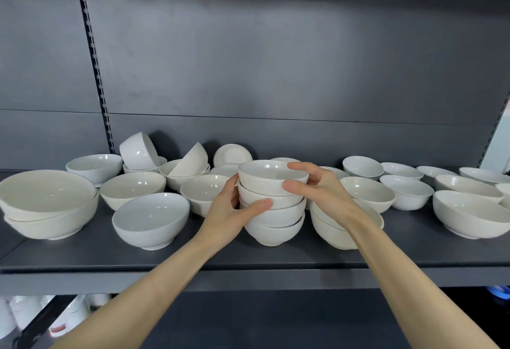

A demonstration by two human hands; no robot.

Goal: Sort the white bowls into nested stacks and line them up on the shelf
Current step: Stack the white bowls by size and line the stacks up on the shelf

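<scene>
On the grey shelf (82, 255), loose white bowls (367, 192) lie scattered from end to end, so most of the sorting is not yet done. The big bowls (47, 197) at the far left already sit one inside another, probably grouped by size. At the middle front stands a stack (273, 219) of what looks like four like-sized bowls, near the shelf's front edge where both arms can reach it.

The left hand (229, 205) wraps the stack's side, thumb across the front and fingers round the far side, most likely to steady the lower bowls. The right hand (323, 188) grips the top bowl (271, 176), thumb on its near wall and fingers over its back rim. It seems to be seating that bowl squarely. Behind, two bowls (138, 150) lie tipped on others, and a rimmed plate (231, 154) leans on the back panel (276, 59).

No bowl shows any mark. Packs (59, 329) below the shelf carry a red label, too blurred to read.
</scene>
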